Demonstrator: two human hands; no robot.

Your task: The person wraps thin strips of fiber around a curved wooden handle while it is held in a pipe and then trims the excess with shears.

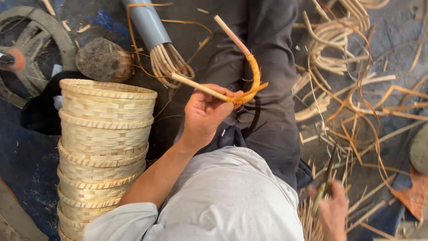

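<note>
- Gripping a bent cane handle (232, 85), the left hand (205, 114) holds it up over the person's lap, closed around the spot where the pale bare stick meets the orange strip wrapping.
- From that grip the cane runs two ways: one pale arm points up and to the left toward a grey pipe (147, 22), while the wrapped part curves up and around to a second pale arm that ends near the top centre of the view. The bend of the curve lies to the right of the thumb.
- A loose tail of the orange strip sticks out just right of the fingers, at the low end of the wrapped stretch.
- The right hand (332, 209) sits low at the right edge of the view, well apart from the cane, closed around a tool with a dark blade (329, 172) that points up and away from the body; only part of this hand shows.
- So the left hand is the nearer one, touching the cane, and the tool lies down and to the right of the wrapped end.
- The left forearm reaches forward from a pale sleeve, wrist bent slightly inward.
- A stack of woven baskets (104, 147) stands on the floor to the left, and loose cane strips (356, 102) lie scattered to the right.
</note>
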